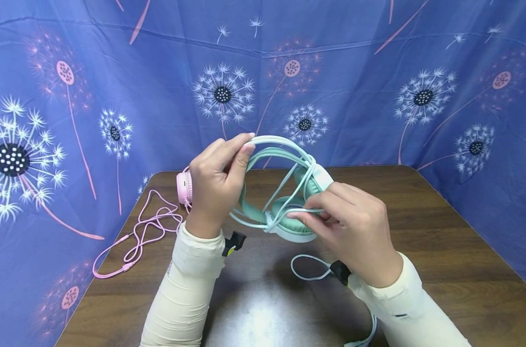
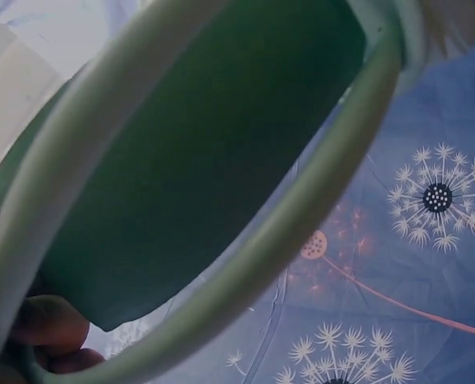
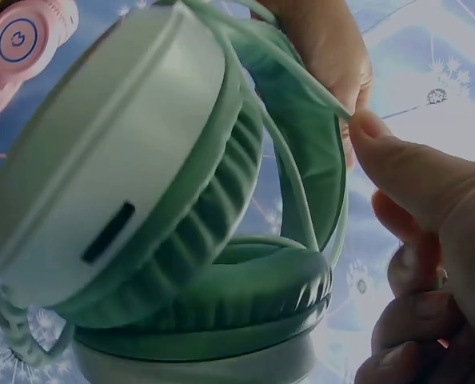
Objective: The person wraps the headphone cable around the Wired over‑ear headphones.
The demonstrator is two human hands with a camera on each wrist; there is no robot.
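Mint headphones (image 1: 289,193) are held above the table (image 1: 440,231), folded. Headband gripped at the top by left hand (image 1: 215,185), bracing it. Their cable (image 1: 289,190), wound around the band, is pinched by right hand (image 1: 354,231) below, likely kept taut. Pink headphones (image 1: 185,188) lie behind the left hand.

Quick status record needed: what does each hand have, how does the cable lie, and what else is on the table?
left hand: grips the headband of the green headphones
right hand: pinches the pale green cable at the ear cups
cable: wrapped around headband and cups, loose end on the table
also there: pink headphones with pink cable, behind the left hand
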